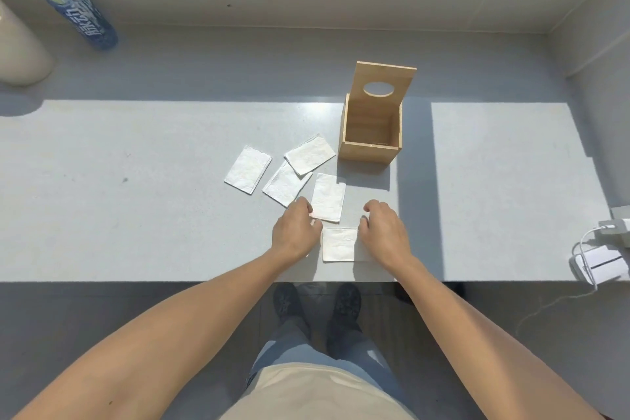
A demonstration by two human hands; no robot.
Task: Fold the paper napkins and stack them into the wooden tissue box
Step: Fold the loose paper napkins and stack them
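Hands (296, 232) beside napkin (339, 244); bottle (68, 0) txt unreadable.

The box (370, 136) stands right of centre, its top open toward the camera, while its raised lid (385, 85) blocks any approach from the far side. Between the box and the hands a bare strip of table (477, 198) lies open, so the way from the nearest napkin (339, 244) up to the opening is clear. Four napkins (308, 157) crowd the table just left of the box. The left half of the table is free. A bottle (68, 0) stands far off at upper left, and a charger (600, 262) with its cable sits at the right edge.
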